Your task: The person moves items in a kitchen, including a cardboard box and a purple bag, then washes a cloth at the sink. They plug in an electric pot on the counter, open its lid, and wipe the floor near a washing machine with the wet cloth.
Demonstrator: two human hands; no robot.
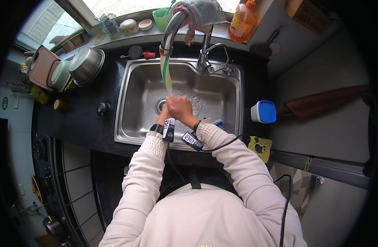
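Observation:
My two hands are pressed together over the steel sink (135, 86), just below the end of a soft, pale hose with a green stripe (166, 71). The hose hangs from the curved tap (172, 33). My right hand (181, 109) is closed, its fingers curled against the left; what they grip, if anything, is hidden. Mostly covered by it, my left hand (165, 113) does not show its fingers. Bubbly water (194, 105) lies on the sink bottom to their right. The drain (160, 106) sits just left of my hands, and a blue object (217, 122) lies beside my right wrist.
Left on the black counter stand metal bowls (87, 66), a brown jar (60, 106) and a dark round stopper (102, 108). A blue-lidded tub (264, 112) and a yellow cloth (260, 148) lie right. An orange bottle (241, 22) stands on the sill.

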